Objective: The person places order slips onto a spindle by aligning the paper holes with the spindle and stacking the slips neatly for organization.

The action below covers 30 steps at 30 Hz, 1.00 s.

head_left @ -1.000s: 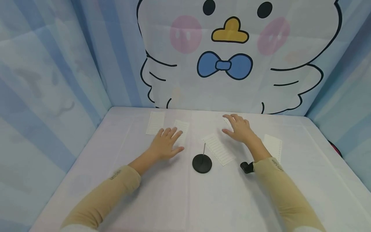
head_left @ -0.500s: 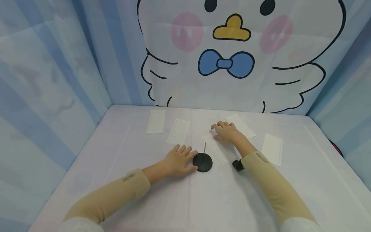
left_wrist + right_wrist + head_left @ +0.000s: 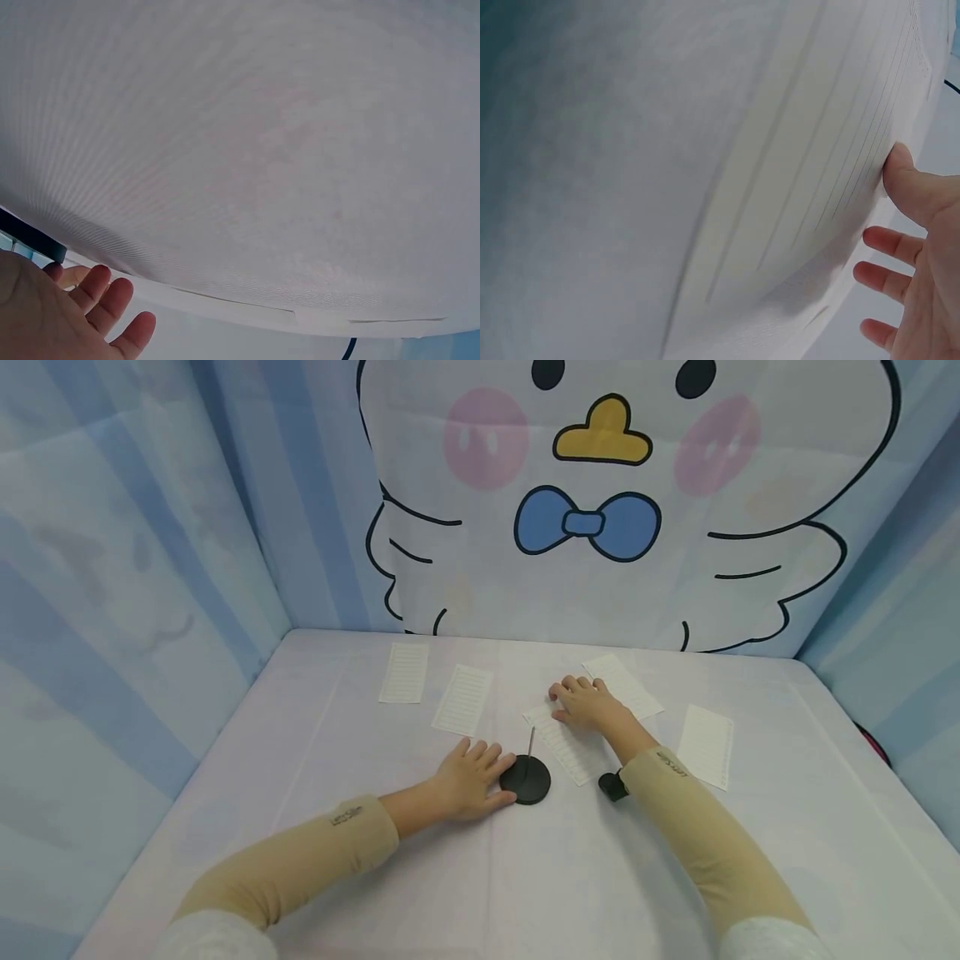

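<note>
A black round base with an upright metal spike, a bill spike [image 3: 534,781], stands on the table. My left hand [image 3: 468,783] lies at its left edge, thumb and index fingertip touching the rim, the other fingers spread. In the left wrist view the fingers [image 3: 111,306] are extended beside the dark base [image 3: 30,238]. My right hand [image 3: 587,703] is over the upper end of a lined paper slip [image 3: 567,750], fingers slightly bent. In the right wrist view its thumb [image 3: 902,174] touches the slip, with the other fingers apart from the thumb.
Two lined slips lie at the back left, one slip [image 3: 405,673] farther out and another slip [image 3: 462,699] nearer the middle. A third slip [image 3: 628,683] lies behind my right hand, and one more slip [image 3: 706,746] right of the forearm. A black wrist camera [image 3: 613,786] hangs at the right wrist.
My left hand has come right and nearer to me, from by the left slips to the base's rim. My right hand has moved left and down from the back slip onto the middle slip.
</note>
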Each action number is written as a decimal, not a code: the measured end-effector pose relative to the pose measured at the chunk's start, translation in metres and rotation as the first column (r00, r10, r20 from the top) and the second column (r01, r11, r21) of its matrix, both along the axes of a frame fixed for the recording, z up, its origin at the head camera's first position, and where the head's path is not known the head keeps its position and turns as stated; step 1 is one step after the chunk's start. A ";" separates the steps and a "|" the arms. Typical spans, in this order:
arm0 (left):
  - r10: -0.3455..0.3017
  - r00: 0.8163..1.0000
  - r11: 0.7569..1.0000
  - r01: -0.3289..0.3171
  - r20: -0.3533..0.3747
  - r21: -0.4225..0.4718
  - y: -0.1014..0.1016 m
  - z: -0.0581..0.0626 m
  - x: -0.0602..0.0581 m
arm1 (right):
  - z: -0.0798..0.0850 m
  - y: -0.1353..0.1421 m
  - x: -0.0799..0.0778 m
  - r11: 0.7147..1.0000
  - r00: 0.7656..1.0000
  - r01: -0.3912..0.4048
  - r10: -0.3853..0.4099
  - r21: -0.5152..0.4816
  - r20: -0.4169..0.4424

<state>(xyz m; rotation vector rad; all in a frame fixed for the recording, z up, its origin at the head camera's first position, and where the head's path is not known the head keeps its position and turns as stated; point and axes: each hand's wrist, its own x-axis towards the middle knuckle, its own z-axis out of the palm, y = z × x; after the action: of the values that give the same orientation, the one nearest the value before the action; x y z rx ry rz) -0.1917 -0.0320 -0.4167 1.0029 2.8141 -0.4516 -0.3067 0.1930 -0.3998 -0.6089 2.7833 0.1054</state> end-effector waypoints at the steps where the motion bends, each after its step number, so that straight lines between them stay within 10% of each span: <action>1: 0.000 1.000 1.000 0.000 -0.002 -0.003 0.000 0.000 0.000 | 0.000 0.000 0.000 1.000 1.000 -0.001 0.001 -0.002 -0.002; 19: -0.022 0.999 1.000 0.021 -0.047 -0.019 0.000 -0.004 0.002 | 0.002 -0.003 0.004 1.000 1.000 -0.007 0.006 -0.006 -0.027; 30: -0.026 0.997 0.999 0.025 -0.067 -0.025 0.000 -0.004 0.004 | 0.021 0.005 0.009 0.962 0.997 0.018 -0.039 -0.273 -0.073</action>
<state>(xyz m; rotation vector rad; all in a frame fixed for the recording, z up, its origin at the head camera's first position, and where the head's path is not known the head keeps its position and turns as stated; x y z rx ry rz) -0.1881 -0.0318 -0.4204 1.0394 2.8510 -0.5307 -0.2981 0.1984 -0.3793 -0.6403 2.9047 -0.2706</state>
